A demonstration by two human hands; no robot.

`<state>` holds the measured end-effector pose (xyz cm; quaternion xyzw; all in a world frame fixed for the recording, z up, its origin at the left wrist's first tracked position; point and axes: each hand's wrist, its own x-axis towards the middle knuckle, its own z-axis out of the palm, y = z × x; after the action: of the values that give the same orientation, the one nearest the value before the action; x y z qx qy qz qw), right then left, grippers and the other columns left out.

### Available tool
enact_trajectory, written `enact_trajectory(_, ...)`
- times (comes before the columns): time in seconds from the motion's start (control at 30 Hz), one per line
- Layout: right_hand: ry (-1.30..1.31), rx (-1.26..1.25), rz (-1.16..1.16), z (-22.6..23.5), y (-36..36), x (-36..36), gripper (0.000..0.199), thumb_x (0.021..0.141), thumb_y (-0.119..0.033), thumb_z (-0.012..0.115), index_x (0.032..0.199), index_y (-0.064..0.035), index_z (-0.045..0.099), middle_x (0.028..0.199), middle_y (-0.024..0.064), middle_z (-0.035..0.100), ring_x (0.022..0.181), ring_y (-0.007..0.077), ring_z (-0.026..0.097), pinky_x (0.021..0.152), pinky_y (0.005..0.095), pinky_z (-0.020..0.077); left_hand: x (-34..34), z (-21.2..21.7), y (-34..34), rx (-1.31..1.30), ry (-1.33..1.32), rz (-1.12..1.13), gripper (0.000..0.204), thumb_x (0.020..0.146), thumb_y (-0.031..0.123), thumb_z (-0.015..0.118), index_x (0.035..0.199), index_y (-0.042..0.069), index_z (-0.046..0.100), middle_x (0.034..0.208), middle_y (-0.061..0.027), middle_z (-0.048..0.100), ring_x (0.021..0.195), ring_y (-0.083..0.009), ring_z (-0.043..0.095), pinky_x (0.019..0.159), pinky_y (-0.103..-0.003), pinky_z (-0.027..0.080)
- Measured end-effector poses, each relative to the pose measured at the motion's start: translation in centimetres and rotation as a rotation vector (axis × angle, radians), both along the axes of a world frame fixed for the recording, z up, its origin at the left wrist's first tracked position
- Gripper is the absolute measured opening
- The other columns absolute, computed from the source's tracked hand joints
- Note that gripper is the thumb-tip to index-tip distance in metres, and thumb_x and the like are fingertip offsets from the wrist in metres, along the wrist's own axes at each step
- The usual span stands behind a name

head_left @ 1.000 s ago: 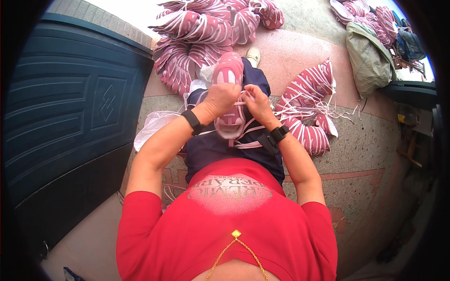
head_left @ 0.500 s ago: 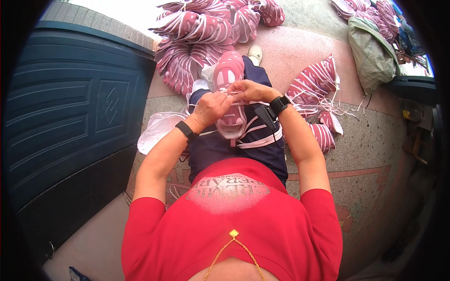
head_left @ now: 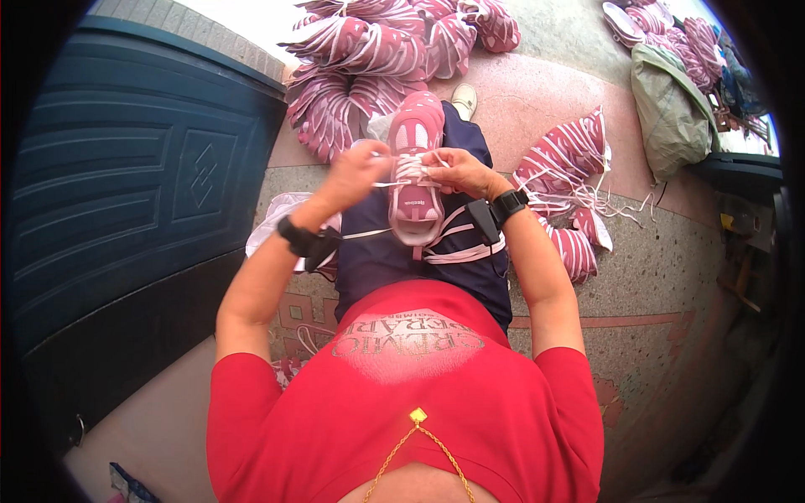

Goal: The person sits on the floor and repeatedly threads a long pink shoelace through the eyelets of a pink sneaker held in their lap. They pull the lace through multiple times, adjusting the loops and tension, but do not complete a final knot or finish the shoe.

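Observation:
A pink shoe upper (head_left: 416, 204) with white mesh panels lies lengthwise over my dark-trousered lap, toe pointing away. White shoelace (head_left: 408, 170) crosses its middle in several rows. My right hand (head_left: 463, 173) is at the right side of the lacing, thumb and fingers pinching the lace. Left of the upper, my left hand (head_left: 350, 178) is raised and blurred, its fingers curled. A taut stretch of lace runs from the upper to that hand. Loose white laces (head_left: 461, 251) lie over my right thigh.
Stacked pink uppers (head_left: 356, 50) fill the floor ahead. More striped uppers (head_left: 563, 151) with trailing laces lie at the right. A white piece (head_left: 281, 218) rests by my left leg. A blue panelled door (head_left: 134, 184) stands left; a grey-green sack (head_left: 671, 109) sits far right.
My left hand has moved away from my right hand, outward to the left. My right hand has shifted slightly right and stays at the lacing, now more exposed.

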<state>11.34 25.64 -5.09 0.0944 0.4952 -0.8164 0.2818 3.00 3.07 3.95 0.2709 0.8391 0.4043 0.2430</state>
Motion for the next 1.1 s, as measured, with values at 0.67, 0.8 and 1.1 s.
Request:
enact_trajectory(0.67, 0.341, 1.208, -0.310, 3.9, -3.0, 3.6, 0.023, 0.086, -0.022, 0.060, 0.094, -0.0002, 0.061, 0.086, 0.0191, 0.065, 0.084, 0.0354, 0.063, 0.073, 0.0410, 0.0491, -8.0, 19.0, -23.2, 0.429, 0.131, 0.590, 0.029, 0.096, 0.014, 0.052, 0.121, 0.000, 0.051, 0.073, 0.0042, 0.044, 0.056, -0.0011, 0.035, 0.048, -0.015, 0.029)
enact_trajectory(0.8, 0.240, 1.007, -0.206, 4.2, -2.1, 5.7, 0.030, 0.089, -0.024, 0.053, 0.098, 0.0037, 0.063, 0.086, 0.0225, 0.065, 0.085, 0.0341, 0.064, 0.074, 0.0390, 0.0487, -6.1, 8.1, -16.6, 0.403, -0.260, 0.387, 0.034, 0.091, 0.011, 0.057, 0.122, 0.000, 0.050, 0.083, -0.0012, 0.057, 0.068, -0.0067, 0.051, 0.064, -0.019, 0.044)
enact_trajectory(1.1, 0.580, 1.310, -0.134, 1.2, -3.9, 6.5, 0.022, 0.086, -0.014, 0.050, 0.086, 0.0036, 0.064, 0.093, 0.0201, 0.062, 0.091, 0.0367, 0.057, 0.082, 0.0421, 0.0448, 3.4, -6.5, -3.0, -0.011, 0.274, -0.138, 0.012, 0.081, 0.010, 0.059, 0.084, -0.001, 0.063, 0.090, -0.0158, 0.063, 0.090, -0.0307, 0.060, 0.080, -0.036, 0.045)
